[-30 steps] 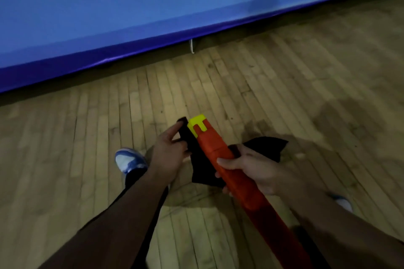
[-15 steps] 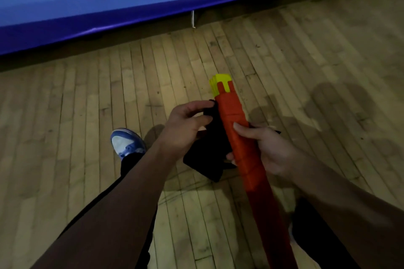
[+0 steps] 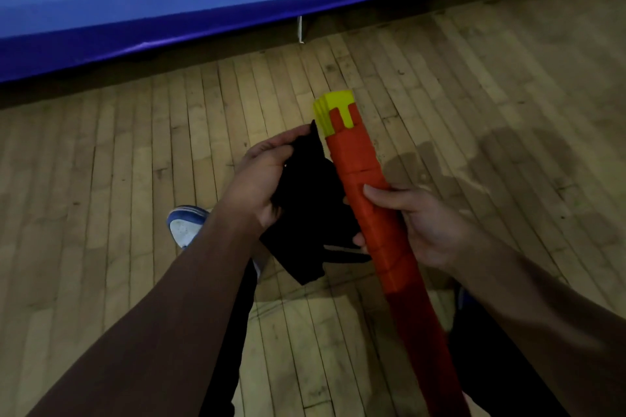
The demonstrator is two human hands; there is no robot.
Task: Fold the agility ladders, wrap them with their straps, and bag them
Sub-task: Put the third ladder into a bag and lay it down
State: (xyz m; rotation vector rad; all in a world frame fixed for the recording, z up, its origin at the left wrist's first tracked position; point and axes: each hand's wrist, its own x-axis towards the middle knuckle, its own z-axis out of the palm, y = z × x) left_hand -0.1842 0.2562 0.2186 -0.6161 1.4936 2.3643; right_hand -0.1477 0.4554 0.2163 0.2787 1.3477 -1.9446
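The folded agility ladder (image 3: 366, 186) is a long stack of orange rungs with yellow ends poking out at the far tip. It points up and away from me. My right hand (image 3: 420, 223) grips the stack around its middle, thumb across the top. A black fabric bag (image 3: 305, 200) hangs crumpled to the left of the stack, touching it. My left hand (image 3: 261, 176) pinches the bag's upper edge just below the yellow ends. A thin black cord trails from the bag toward my right hand.
I stand on a wooden plank floor (image 3: 474, 105). A blue padded wall mat (image 3: 169, 10) runs across the top. My white and blue shoe (image 3: 184, 223) shows by my left forearm.
My left hand has worked its grip higher along the bag's edge, and the bag has bunched against the stack. The right hand stays round the ladder.
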